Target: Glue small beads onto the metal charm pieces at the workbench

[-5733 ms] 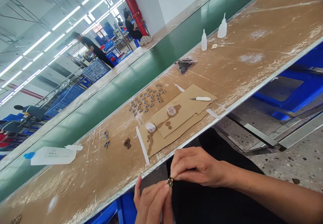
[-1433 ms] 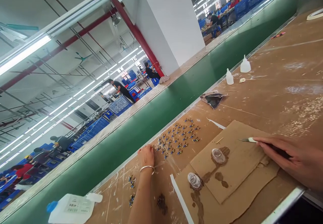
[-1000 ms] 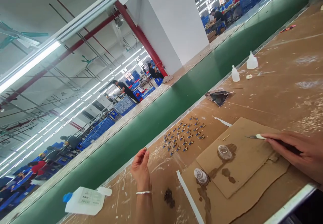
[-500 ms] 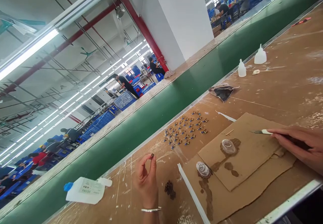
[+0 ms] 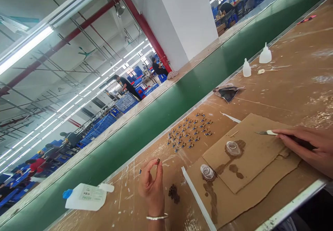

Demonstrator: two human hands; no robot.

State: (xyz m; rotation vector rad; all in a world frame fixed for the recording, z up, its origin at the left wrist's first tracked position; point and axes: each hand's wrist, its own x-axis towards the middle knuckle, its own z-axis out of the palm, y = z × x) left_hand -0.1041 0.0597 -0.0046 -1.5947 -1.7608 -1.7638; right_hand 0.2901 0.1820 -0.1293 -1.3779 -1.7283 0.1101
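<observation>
- Scuffed brown tabletop (image 5: pixel 291 85) slants across view.
- Slim white-handled knife (image 5: pixel 272 132): long axis nearly level in view, grey blade pointing left; right hand (image 5: pixel 308 149) clamped round its handle, blade ahead of fingers.
- Small dark-brown piece (image 5: pixel 158 161): pinched between thumb and forefinger tips of left hand (image 5: pixel 152 189); too small to read its axis.
- Between the two hands' fingers: torn brown cardboard (image 5: pixel 262 182), two clear round dishes (image 5: pixel 233 148) in the way.
- Right of left fingers: dark heap (image 5: pixel 173 193); beyond, tiny blue-and-yellow pieces (image 5: pixel 189 130).
- Left of them: white blue-capped jug (image 5: pixel 85 197).
</observation>
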